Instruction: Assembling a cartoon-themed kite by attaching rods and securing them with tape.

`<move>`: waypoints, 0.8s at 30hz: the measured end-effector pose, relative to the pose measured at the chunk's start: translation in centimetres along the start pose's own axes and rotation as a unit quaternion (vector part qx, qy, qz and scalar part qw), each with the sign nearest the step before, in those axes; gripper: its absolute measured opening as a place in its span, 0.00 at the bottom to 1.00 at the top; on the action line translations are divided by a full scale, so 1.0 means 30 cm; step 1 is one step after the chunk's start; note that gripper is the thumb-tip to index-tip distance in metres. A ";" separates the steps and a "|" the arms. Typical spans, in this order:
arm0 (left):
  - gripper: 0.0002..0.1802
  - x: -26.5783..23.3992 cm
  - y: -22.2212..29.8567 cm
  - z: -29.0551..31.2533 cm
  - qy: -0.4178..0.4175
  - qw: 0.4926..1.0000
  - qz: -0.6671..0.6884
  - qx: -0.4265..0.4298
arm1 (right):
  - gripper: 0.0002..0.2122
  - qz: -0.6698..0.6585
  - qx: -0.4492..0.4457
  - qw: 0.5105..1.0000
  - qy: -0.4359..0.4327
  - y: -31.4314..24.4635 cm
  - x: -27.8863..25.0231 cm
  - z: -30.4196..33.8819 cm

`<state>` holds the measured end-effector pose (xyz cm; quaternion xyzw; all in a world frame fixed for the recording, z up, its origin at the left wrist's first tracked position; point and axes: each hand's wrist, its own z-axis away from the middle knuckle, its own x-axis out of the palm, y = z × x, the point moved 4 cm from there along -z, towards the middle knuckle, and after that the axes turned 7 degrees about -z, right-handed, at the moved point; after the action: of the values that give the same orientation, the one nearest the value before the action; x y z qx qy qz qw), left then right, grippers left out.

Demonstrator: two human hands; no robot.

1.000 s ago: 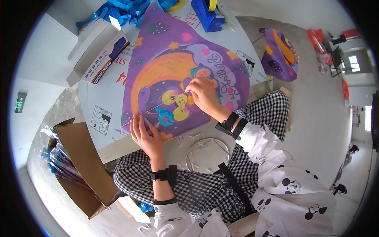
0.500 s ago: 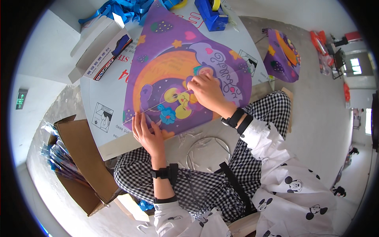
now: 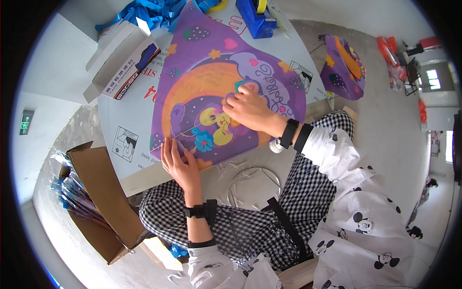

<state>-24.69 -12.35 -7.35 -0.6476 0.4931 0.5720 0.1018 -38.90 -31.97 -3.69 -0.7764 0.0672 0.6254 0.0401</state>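
Observation:
A large purple kite sheet (image 3: 166,91), printed with an orange moon, a yellow figure and a blue flower, is spread over the board in front of me. A thin white rod (image 3: 180,134) crosses it from the left corner up toward the right. My right hand (image 3: 248,108) is closed on the rod near the middle of the sheet; its fingertips are partly hidden. My left hand (image 3: 180,164) rests with fingers stretched out on the sheet's near left corner, beside the rod's end.
A white printed board (image 3: 113,159) lies under the sheet. On it are an opened carton (image 3: 118,62), blue straps (image 3: 154,14) and a blue tape dispenser (image 3: 257,19). A cardboard box (image 3: 103,192) of packed items stands at left; another purple kite (image 3: 342,70) is at right.
My right hand has slid slightly left along the rod, and its forearm and sleeve have shifted with it. My left hand stays at the corner.

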 end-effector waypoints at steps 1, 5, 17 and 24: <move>0.23 -0.001 0.001 -0.001 0.000 1.000 0.000 -0.001 | 0.02 -0.007 0.006 1.000 -0.002 0.002 0.002 0.002; 0.23 -0.002 0.003 -0.002 0.002 1.000 0.002 0.002 | 0.02 -0.022 0.010 1.000 0.008 0.008 0.006 0.011; 0.22 0.001 0.002 -0.002 0.005 1.000 0.002 -0.003 | 0.05 -0.021 0.031 0.999 0.005 0.017 0.014 0.024; 0.22 -0.006 -0.019 -0.002 0.015 1.000 0.003 -0.004 | 0.05 -0.026 0.022 0.999 0.022 0.002 0.019 0.010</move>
<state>-24.21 -12.02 -7.42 -0.6548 0.4941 0.5648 0.0901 -39.07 -32.01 -4.32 -0.7905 0.0617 0.6051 0.0718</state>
